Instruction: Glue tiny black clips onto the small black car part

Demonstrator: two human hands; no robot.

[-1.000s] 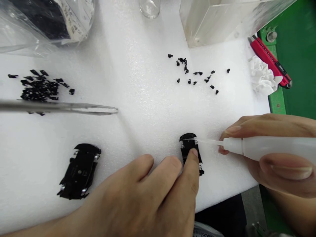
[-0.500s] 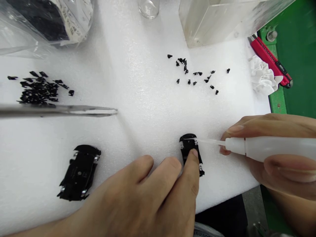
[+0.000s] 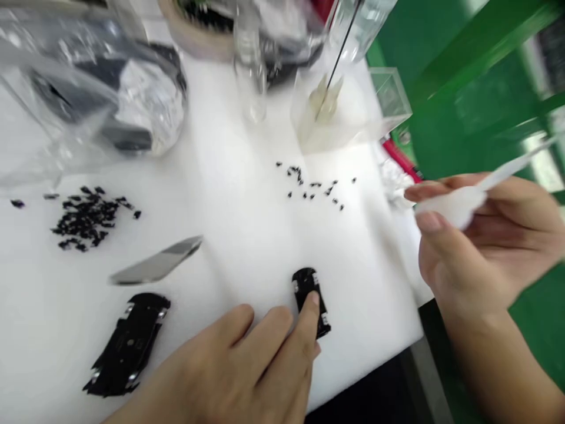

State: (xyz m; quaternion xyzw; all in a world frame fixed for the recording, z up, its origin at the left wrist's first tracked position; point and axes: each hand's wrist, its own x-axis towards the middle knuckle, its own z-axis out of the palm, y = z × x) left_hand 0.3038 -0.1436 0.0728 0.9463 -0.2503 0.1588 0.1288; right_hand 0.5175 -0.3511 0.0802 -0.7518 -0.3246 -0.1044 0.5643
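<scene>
My left hand [image 3: 247,365] lies low on the white foam sheet [image 3: 247,235], fingers stretched out, and one fingertip presses on a small black toy-car part [image 3: 309,294]. My right hand [image 3: 477,247] is raised to the right, off the sheet, closed round a white squeeze applicator [image 3: 459,203] whose thin nozzle points up and to the right. A larger black car chassis [image 3: 128,344] lies at the lower left. Metal tweezers [image 3: 154,268] show blurred above the chassis.
A heap of small black parts [image 3: 86,218] lies at the left, and several tiny black pieces [image 3: 315,185] are scattered in the middle. Clear plastic bags [image 3: 101,100], a glass vial [image 3: 249,70] and a clear box [image 3: 348,112] stand at the back. A green frame [image 3: 441,76] borders the right.
My right hand has lifted the applicator away from the small car part, up and to the right, nozzle now pointing upward. The view has swung upward. My left fingertip stays on the part.
</scene>
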